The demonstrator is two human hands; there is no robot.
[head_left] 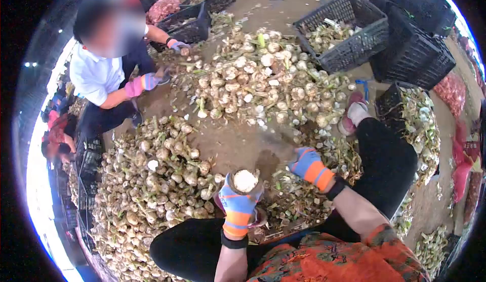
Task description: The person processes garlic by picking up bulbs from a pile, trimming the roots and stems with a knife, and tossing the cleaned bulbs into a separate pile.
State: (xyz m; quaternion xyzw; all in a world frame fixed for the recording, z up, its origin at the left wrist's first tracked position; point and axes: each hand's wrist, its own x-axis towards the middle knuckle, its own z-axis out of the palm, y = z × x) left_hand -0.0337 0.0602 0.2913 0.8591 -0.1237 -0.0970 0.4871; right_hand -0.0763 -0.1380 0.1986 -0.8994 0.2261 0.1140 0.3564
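My left hand [238, 203], in a blue and orange glove, is wrapped round a garlic bulb [245, 181] whose pale, flat face points up. To its right, my right hand [311, 168] in a matching glove is closed. A dark, motion-smeared shape extends from its fingers toward the upper left, too blurred to name. Left of my left hand spreads a big heap of untrimmed garlic [152, 181]. Beneath and between the hands lie cut stems and peelings [298, 201]. Beyond them is a pile of paler garlic bulbs [263, 74].
Across from me sits a person [101, 77] in a white shirt and gloves, hands near the far pile. A black crate [349, 44] with some garlic scraps stands back right, beside stacked black crates [412, 49]. Pink mesh sacks [450, 92] lie at the right.
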